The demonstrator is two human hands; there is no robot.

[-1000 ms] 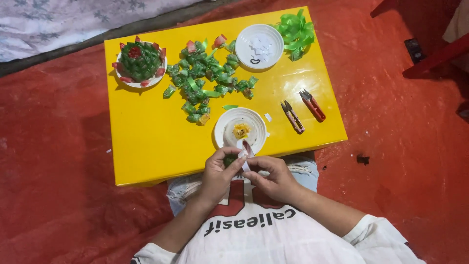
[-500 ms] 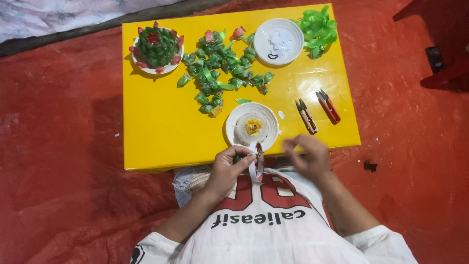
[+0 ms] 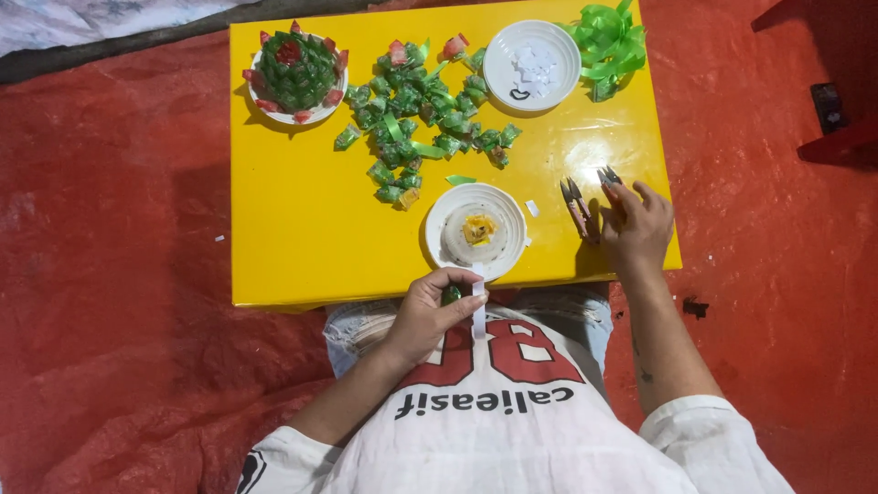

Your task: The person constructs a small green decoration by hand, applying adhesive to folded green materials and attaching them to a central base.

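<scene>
My left hand (image 3: 428,314) sits at the near edge of the yellow table (image 3: 302,238), pinching a small green folded piece (image 3: 450,295) with a white strip (image 3: 478,311) hanging from it. My right hand (image 3: 636,229) has reached to the table's right side and closes over a pair of red-handled snips (image 3: 608,174), whose blades poke out past the fingertips. A second, brown pair of snips (image 3: 576,206) lies just left of that hand. A white plate (image 3: 441,220) with a yellow-orange bit in its middle stands between my hands.
A pile of green folded ribbon pieces (image 3: 412,119) covers the table's middle. A plate with a green and red ribbon flower (image 3: 297,71) is far left, a white plate with paper bits (image 3: 532,66) and loose green ribbon (image 3: 608,41) far right. Red matting (image 3: 110,274) surrounds the table.
My right hand left the piece held before my chest and moved right to the snips. My left hand stays, still holding the green piece and strip.
</scene>
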